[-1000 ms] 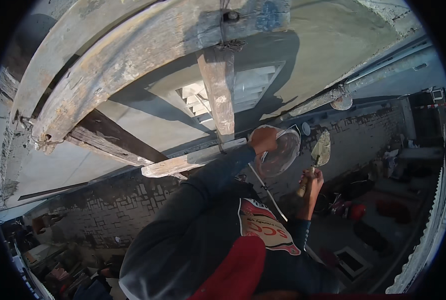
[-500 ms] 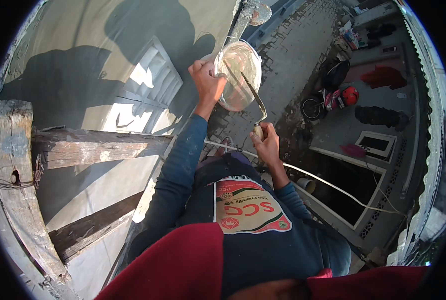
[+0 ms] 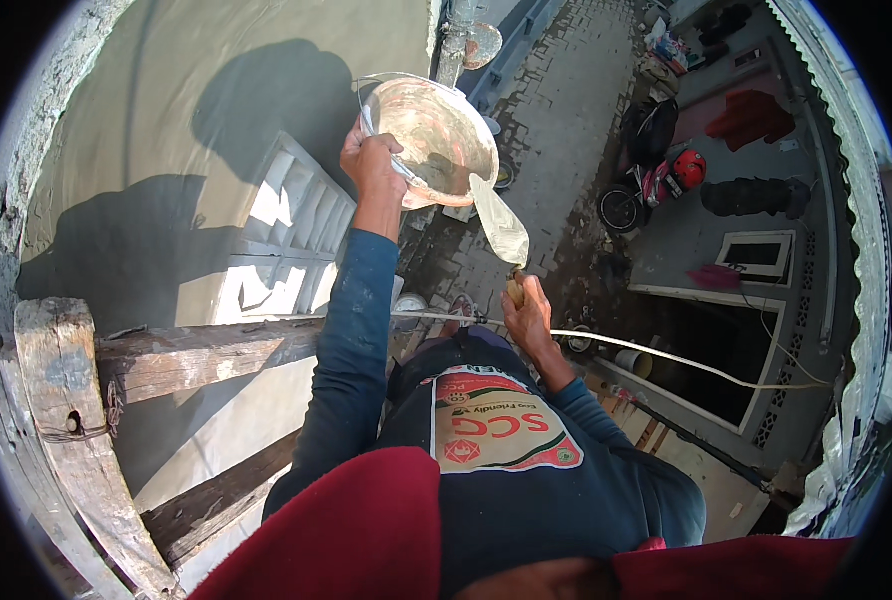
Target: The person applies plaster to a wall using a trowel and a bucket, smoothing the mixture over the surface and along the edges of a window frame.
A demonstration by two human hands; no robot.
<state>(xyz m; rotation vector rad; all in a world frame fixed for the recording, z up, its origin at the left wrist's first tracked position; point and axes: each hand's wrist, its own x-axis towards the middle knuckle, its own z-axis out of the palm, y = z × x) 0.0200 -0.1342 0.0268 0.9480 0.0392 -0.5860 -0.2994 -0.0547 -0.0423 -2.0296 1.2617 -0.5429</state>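
My left hand [image 3: 373, 168] grips the rim of a mortar-smeared bucket [image 3: 436, 125], its fingers closed on the near left edge. The bucket is tilted so its inside shows, with greyish residue on the walls and a thin wire handle along its left side. My right hand [image 3: 529, 318] is closed round the wooden handle of a trowel [image 3: 502, 225]. The trowel's pointed blade is turned flat to view, coated in pale mortar, and its tip lies at the bucket's lower right rim; whether they touch I cannot tell.
A smooth plastered wall [image 3: 166, 120] with a white louvred vent [image 3: 291, 225] stands to the left. Rough timber beams [image 3: 211, 355] jut out there. A pale cable [image 3: 666, 355] crosses at waist height. Far below lie a paved alley [image 3: 556, 130] and a parked motorbike [image 3: 626, 205].
The bucket has shifted left and tilted more, showing more of its inside. The trowel has come out of the bucket's mouth, and its blade has turned from edge-on to flat.
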